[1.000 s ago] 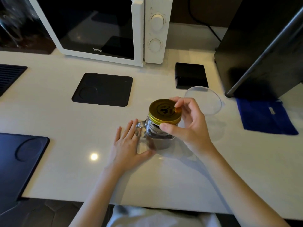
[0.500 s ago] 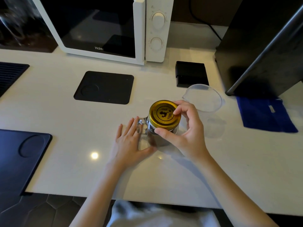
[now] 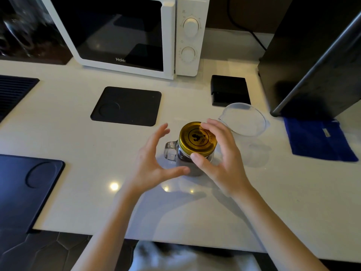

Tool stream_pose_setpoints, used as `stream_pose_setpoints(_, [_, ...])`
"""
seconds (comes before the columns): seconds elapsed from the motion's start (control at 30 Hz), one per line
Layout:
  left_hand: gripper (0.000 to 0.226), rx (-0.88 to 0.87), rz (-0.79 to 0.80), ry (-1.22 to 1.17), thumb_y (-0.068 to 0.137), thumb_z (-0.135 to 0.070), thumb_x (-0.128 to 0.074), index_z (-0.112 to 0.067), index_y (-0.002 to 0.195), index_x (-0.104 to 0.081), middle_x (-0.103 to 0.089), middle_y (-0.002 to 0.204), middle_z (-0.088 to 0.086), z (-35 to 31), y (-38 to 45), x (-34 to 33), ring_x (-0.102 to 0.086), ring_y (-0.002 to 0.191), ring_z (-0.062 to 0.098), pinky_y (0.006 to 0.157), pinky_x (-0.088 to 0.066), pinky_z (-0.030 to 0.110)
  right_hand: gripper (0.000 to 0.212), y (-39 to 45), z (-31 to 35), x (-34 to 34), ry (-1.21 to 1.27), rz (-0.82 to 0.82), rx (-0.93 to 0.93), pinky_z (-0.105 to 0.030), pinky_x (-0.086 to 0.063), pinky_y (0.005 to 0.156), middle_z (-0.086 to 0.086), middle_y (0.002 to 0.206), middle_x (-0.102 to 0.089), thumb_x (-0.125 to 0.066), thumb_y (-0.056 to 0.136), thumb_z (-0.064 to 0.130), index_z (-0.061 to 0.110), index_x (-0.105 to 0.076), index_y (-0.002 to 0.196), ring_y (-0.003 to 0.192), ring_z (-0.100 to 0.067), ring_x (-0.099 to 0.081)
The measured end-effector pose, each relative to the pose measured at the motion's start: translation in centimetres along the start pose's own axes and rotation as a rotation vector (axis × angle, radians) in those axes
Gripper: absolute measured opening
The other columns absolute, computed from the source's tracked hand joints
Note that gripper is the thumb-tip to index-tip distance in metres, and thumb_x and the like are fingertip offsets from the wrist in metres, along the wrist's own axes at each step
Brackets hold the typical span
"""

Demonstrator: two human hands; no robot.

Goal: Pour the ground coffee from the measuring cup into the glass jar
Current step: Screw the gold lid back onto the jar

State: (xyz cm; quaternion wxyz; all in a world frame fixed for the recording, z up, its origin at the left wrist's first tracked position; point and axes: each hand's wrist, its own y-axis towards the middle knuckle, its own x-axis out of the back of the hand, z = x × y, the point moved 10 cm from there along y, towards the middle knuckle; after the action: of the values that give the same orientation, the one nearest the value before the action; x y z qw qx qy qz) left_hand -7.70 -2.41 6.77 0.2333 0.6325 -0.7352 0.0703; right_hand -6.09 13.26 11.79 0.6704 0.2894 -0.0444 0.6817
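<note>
A glass jar (image 3: 172, 153) with a side handle stands on the white counter (image 3: 78, 143), dark ground coffee showing through its wall. A gold screw lid (image 3: 197, 138) sits on top of it. My right hand (image 3: 220, 159) grips the lid's rim with thumb and fingertips. My left hand (image 3: 152, 163) hovers just left of the jar's handle, fingers spread and curved, holding nothing. Behind and to the right of the jar stands a clear measuring cup (image 3: 244, 119); it looks empty.
A white microwave (image 3: 187, 36) stands at the back. Black mats lie at centre-left (image 3: 127, 105) and at the near left (image 3: 25, 184). A small black box (image 3: 229, 89) sits behind the cup. A tall dark appliance (image 3: 312, 55) and a blue cloth (image 3: 316, 139) are at the right.
My left hand has lifted off the jar and counter and spread open beside the handle. My right hand stays on the gold lid, its fingers shifted around the rim.
</note>
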Motion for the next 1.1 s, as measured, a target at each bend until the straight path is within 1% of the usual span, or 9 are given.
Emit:
stream_pose_setpoints(0.23, [0.074, -0.145, 0.028, -0.054, 0.055, -0.046, -0.082, -0.042, 0.119, -0.044, -0.055, 0.116, -0.017, -3.3, 1.3, -2.1, -0.053, 0.107, -0.002, 0.089, -0.040, 0.014, 0.058, 0.6, 0.1, 0.8, 0.022, 0.052, 0.021, -0.018, -0.037, 0.100, -0.005, 0.128, -0.055, -0.075, 0.068, 0.027, 0.013, -0.053, 0.121, 0.122, -0.011, -0.046])
stream_pose_setpoints(0.37, [0.071, -0.125, -0.001, -0.058, 0.057, -0.048, -0.079, -0.035, 0.120, -0.048, -0.057, 0.114, -0.018, -2.5, 1.2, -2.0, -0.055, 0.105, -0.002, 0.087, -0.041, 0.013, 0.058, 0.9, 0.2, 1.4, 0.011, 0.019, 0.049, -0.023, -0.040, 0.099, -0.006, 0.121, -0.059, -0.081, 0.063, 0.029, 0.011, -0.060, 0.114, 0.117, -0.012, -0.051])
stream_pose_setpoints(0.6, [0.074, -0.097, -0.033, -0.068, 0.056, -0.036, -0.083, -0.028, 0.122, -0.050, -0.057, 0.114, -0.016, -1.6, 1.1, -2.3, -0.055, 0.105, -0.001, 0.088, -0.042, 0.015, 0.068, 0.2, 1.5, 1.2, -0.202, -0.104, 0.081, -0.011, -0.038, 0.089, -0.007, 0.110, -0.053, -0.077, 0.064, 0.041, 0.009, -0.055, 0.120, 0.108, -0.019, -0.048])
stream_pose_setpoints(0.67, [0.074, -0.091, -0.043, -0.062, 0.056, -0.032, -0.084, -0.026, 0.122, -0.051, -0.057, 0.114, -0.016, -1.5, 1.2, -2.2, -0.055, 0.105, -0.002, 0.088, -0.043, 0.015, 0.067, -0.4, 2.1, 1.2, -0.314, -0.153, 0.119, -0.018, -0.042, 0.087, -0.014, 0.108, -0.055, -0.075, 0.067, 0.043, 0.004, -0.058, 0.119, 0.105, -0.023, -0.049])
stream_pose_setpoints(0.77, [0.073, -0.095, -0.046, -0.065, 0.056, -0.044, -0.082, -0.028, 0.121, -0.051, -0.059, 0.114, -0.016, -1.6, 1.1, -2.2, -0.057, 0.104, -0.001, 0.087, -0.044, 0.015, 0.057, -1.5, 2.7, 2.2, -0.388, -0.237, 0.175, -0.036, -0.049, 0.080, -0.020, 0.098, -0.060, -0.066, 0.075, 0.043, 0.000, -0.063, 0.112, 0.093, -0.031, -0.054])
stream_pose_setpoints(0.87, [0.079, -0.058, -0.040, -0.081, 0.053, -0.045, -0.085, -0.030, 0.122, -0.052, -0.060, 0.115, -0.016, -1.3, 1.1, -2.2, -0.057, 0.106, 0.001, 0.087, -0.047, 0.020, 0.036, -1.9, 3.7, 4.0, -0.374, -0.302, 0.256, -0.038, -0.049, 0.072, -0.017, 0.084, -0.064, -0.060, 0.082, 0.034, 0.003, -0.073, 0.095, 0.083, -0.030, -0.055])
stream_pose_setpoints(0.93, [0.079, -0.054, -0.044, -0.084, 0.053, -0.044, -0.086, -0.031, 0.122, -0.051, -0.061, 0.115, -0.015, -1.3, 1.0, -2.2, -0.058, 0.106, 0.002, 0.087, -0.048, 0.021, 0.035, -0.8, 3.5, 3.6, -0.319, -0.203, 0.204, -0.031, -0.044, 0.088, -0.014, 0.106, -0.063, -0.058, 0.083, 0.035, 0.008, -0.069, 0.104, 0.103, -0.027, -0.052])
stream_pose_setpoints(1.0, [0.075, -0.082, -0.060, -0.081, 0.054, -0.047, -0.083, -0.037, 0.120, -0.050, -0.061, 0.113, -0.017, -1.7, 1.0, -2.1, -0.058, 0.103, 0.002, 0.085, -0.047, 0.018, 0.051, 0.2, 2.5, 1.6, -0.259, 0.018, 0.102, -0.024, -0.029, 0.105, -0.004, 0.139, -0.043, -0.058, 0.084, 0.038, 0.013, -0.051, 0.128, 0.130, -0.017, -0.034])
stream_pose_setpoints(1.1, [0.071, -0.105, -0.070, -0.063, 0.056, -0.043, -0.082, -0.036, 0.119, -0.049, -0.059, 0.110, -0.018, -2.0, 1.0, -2.1, -0.058, 0.100, -0.002, 0.084, -0.044, 0.014, 0.061, -0.2, 1.9, -0.8, -0.267, 0.208, 0.078, -0.022, -0.018, 0.110, -0.002, 0.151, -0.028, -0.054, 0.085, 0.039, 0.014, -0.038, 0.138, 0.139, -0.011, -0.017])
